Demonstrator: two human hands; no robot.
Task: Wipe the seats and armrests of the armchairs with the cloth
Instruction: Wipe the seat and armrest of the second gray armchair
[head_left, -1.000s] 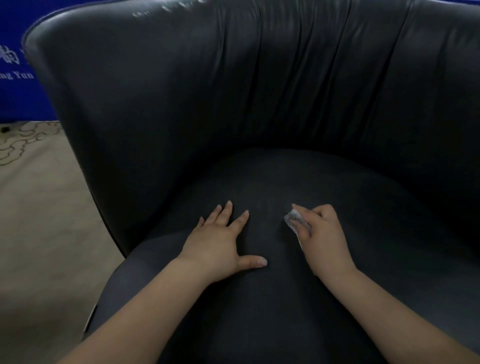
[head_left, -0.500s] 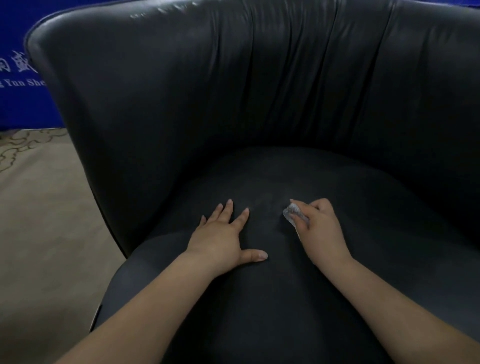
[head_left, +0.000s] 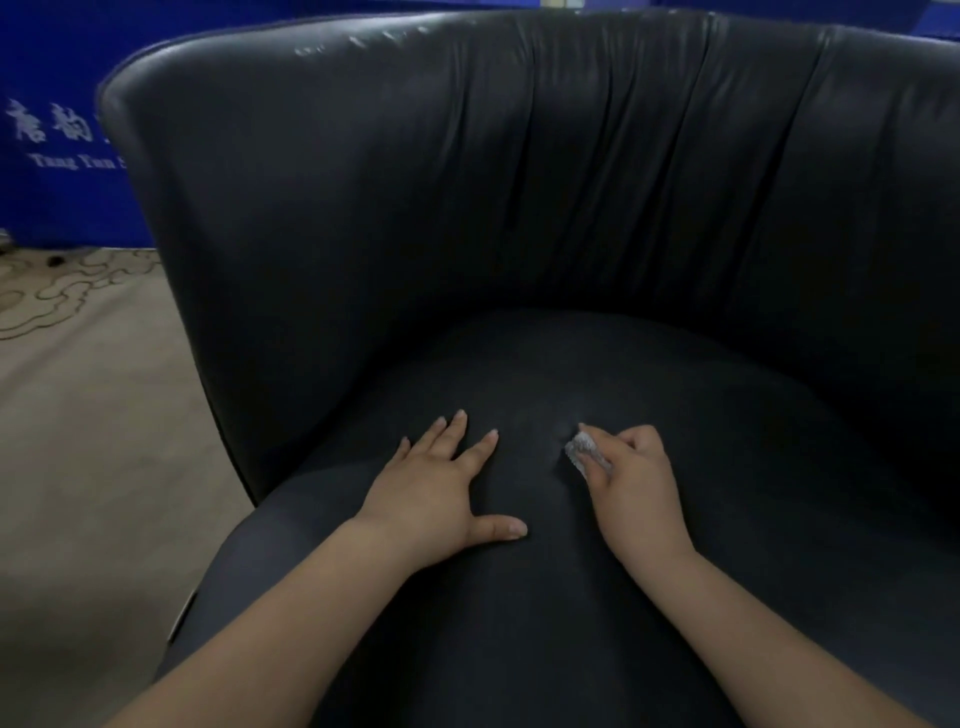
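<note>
Dark fabric covers the seat (head_left: 519, 597) of the armchair (head_left: 519, 182), and two bare forearms reach over its front edge from the person who stands before it. On the seat the left hand (head_left: 441, 493) lies flat, palm down, with the fingers straight and spread and the thumb stretched out to the side; it holds nothing. Just beside it, a little apart, the right hand (head_left: 636, 483) has its fingers curled, and they pinch a small pale cloth (head_left: 583, 451) against the middle of the seat. Only a crumpled corner of the cloth shows past the fingertips; the rest is hidden under the hand. Behind the hands the seat rises to the curved backrest of black leather, which has vertical folds and some pale scuffs near the top edge. At the left of the chair lies a beige carpet (head_left: 93, 467) with a curly line pattern, and behind it stands a blue wall panel (head_left: 62, 78) with white letters, too blurred to read.
</note>
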